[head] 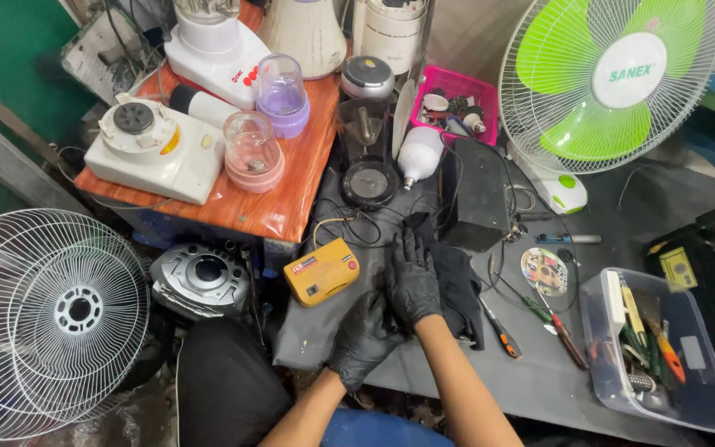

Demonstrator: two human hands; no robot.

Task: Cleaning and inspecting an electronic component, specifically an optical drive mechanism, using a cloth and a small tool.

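Both my hands wear black gloves and meet over a dark grey work surface (622, 223). My right hand (411, 277) lies flat with fingers spread, resting on a black cloth (459, 285). My left hand (363, 338) curls against the right wrist and the cuff of its glove. A yellow box-shaped meter (321, 271) with thin leads sits just left of my hands, untouched. Neither hand holds a tool.
A wooden board (283, 199) at back left carries white blender bases and jars. A black box (475, 194), a bulb (418, 153), a pink basket (457, 87), a green-bladed fan (610, 79), screwdrivers (500, 331), a clear tool tub (664, 352), a fan grille (43, 319).
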